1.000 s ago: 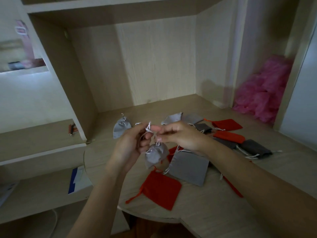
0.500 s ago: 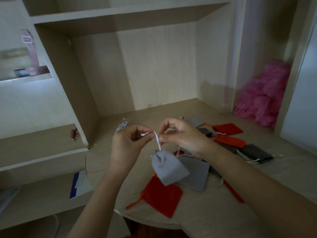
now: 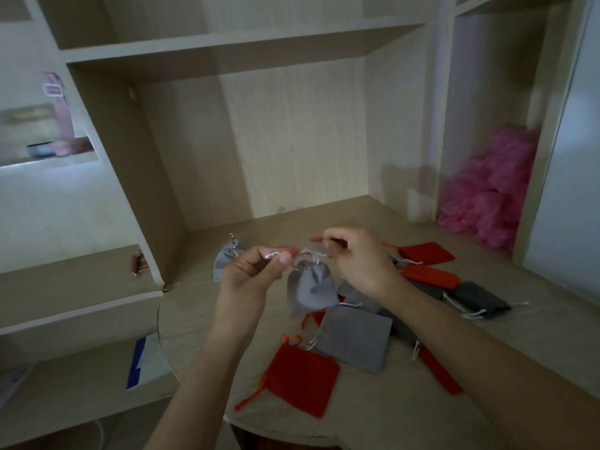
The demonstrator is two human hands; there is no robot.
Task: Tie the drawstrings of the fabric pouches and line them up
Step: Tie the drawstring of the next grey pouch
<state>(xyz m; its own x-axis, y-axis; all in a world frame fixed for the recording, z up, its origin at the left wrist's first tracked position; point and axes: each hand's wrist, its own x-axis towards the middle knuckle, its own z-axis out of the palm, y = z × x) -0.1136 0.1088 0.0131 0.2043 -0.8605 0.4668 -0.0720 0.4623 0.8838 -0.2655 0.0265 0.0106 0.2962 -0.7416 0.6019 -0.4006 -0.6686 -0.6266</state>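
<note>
Under right hand point(image 3: 360, 264), grey pouch point(image 3: 310, 290) now closer.

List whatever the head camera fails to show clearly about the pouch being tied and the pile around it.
- Head view: whether the white drawstring of the held light grey fabric pouch is knotted; blur and the pinching fingers of the left hand and right hand hide it.
- Head view: the small grey pouch at the back; the left hand partly hides it.
- Head view: the count in the pile of red and grey pouches; the right forearm covers some.
</note>
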